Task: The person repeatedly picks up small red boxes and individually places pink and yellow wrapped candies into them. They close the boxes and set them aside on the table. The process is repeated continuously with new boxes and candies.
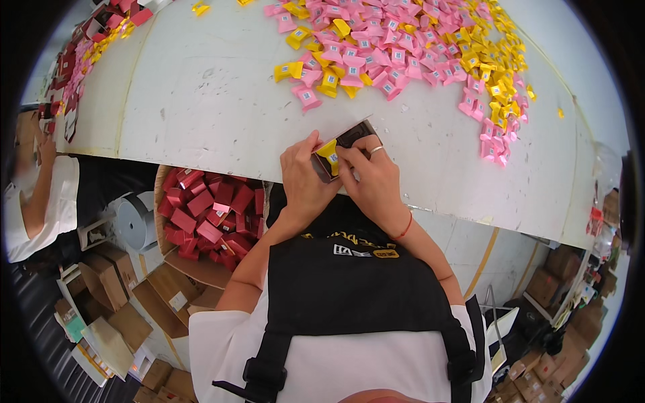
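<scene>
Near the front edge of the white table (201,116), my left hand (308,176) holds a small open box (321,169) with a dark interior. A yellow wrapped packet (330,156) lies in the box's left part. My right hand (373,176), with a ring and a red wrist cord, has its fingers bent at the box's opening beside the packet; whether they pinch anything is hidden. Beyond my hands a heap of pink wrapped packets (393,55) and yellow wrapped packets (473,55) spreads over the table, each bearing a small printed label.
Below the table edge at left, a large cardboard carton (201,272) holds many small red boxes (209,211). Another person (45,201) is at the far left, by more packets and red boxes (65,65). Opened cardboard boxes (106,277) stand on the floor at lower left.
</scene>
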Available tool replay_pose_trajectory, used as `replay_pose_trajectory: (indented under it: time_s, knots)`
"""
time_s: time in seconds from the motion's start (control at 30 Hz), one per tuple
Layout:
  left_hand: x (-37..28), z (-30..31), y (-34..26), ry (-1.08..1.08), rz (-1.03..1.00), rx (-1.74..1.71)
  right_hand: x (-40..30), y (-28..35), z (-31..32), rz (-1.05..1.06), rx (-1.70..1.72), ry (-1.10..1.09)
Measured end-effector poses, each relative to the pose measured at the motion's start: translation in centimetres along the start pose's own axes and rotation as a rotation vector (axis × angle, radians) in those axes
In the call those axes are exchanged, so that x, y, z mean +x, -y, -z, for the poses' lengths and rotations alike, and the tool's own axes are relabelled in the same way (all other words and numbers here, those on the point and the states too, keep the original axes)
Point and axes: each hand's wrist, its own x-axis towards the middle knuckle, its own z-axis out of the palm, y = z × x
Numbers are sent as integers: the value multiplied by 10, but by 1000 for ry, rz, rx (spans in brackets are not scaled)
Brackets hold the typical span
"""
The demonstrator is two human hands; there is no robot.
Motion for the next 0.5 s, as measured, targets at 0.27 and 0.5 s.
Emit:
replay_pose_trajectory:
  time_s: [0.27, 0.5]
  knots:
    - [0, 5, 0, 50, 3, -19, 23, -20, 28, -42, 120, -202]
    - [-1, 5, 2, 125, 20, -8, 74, -108, 22, -44, -179, -188]
